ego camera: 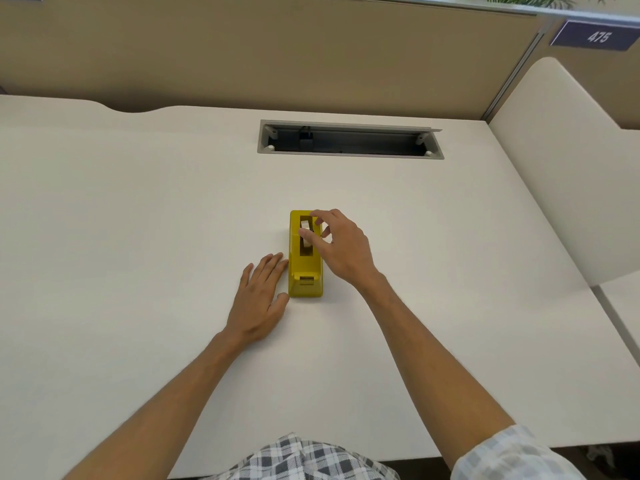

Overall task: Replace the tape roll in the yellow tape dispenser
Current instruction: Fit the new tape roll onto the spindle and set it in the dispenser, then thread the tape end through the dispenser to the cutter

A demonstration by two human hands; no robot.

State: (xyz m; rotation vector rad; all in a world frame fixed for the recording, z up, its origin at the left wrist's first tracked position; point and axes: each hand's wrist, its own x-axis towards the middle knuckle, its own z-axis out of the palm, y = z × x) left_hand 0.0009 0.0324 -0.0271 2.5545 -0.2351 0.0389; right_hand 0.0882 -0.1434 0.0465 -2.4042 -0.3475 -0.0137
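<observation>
The yellow tape dispenser (306, 268) stands on the white desk (138, 220), its cutter end toward me. A white tape roll (305, 226) sits in its top slot. My right hand (341, 247) hovers over the slot, thumb and forefinger at the roll; whether they pinch it is unclear. My left hand (258, 299) lies flat on the desk, fingers spread, with fingertips and thumb against the dispenser's left side.
A grey cable tray opening (349, 138) is set into the desk behind the dispenser. A tan partition wall (277, 57) runs along the back, with a sign reading 475 (597, 36) at the right. A white side panel (571, 150) borders the desk's right.
</observation>
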